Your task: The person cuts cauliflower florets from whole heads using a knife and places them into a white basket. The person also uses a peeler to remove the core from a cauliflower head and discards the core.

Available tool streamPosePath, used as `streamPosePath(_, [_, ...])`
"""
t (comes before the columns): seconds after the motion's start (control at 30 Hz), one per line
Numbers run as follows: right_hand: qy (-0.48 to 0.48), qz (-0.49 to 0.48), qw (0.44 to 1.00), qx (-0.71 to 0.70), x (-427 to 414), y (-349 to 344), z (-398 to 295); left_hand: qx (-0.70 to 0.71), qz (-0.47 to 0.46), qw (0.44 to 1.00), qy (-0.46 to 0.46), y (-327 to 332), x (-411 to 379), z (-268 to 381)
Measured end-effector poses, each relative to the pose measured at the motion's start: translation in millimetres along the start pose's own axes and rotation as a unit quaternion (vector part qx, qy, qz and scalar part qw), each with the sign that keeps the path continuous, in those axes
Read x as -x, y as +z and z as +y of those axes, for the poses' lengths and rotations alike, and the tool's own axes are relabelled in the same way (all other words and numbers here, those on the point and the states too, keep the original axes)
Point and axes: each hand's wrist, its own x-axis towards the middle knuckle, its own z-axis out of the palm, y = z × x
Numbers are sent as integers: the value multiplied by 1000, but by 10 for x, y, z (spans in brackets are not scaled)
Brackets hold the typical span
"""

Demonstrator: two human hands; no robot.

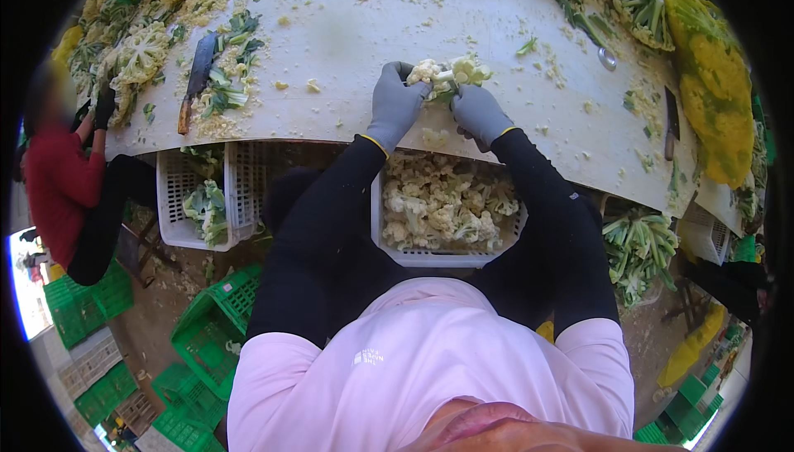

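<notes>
In grey gloves, both my hands hold a piece of cauliflower just above the white tabletop. My left hand grips the florets at its left end. On the other side, my right hand has its fingers at the pale cut stem; whether a small tool sits in that hand is hidden. Between my arms, below the table edge, a white plastic crate contains many cauliflower florets. Crumbs and a loose floret lie on the table near my right hand.
A wooden-handled cleaver lies left, another knife right. Cauliflower heads and a yellow mesh sack line the sides. A co-worker sits left, near a white crate. Green crates stand on the floor.
</notes>
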Motion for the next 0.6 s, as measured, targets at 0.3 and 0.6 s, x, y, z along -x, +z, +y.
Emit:
streamPosePath(0.3, [-224,170,960,10,792,29,-446,444,-73,888,-96,-337,333,224])
streamPosePath(0.6, [-154,110,982,16,1046,575,-322,485,-239,835,-99,-516,789,79])
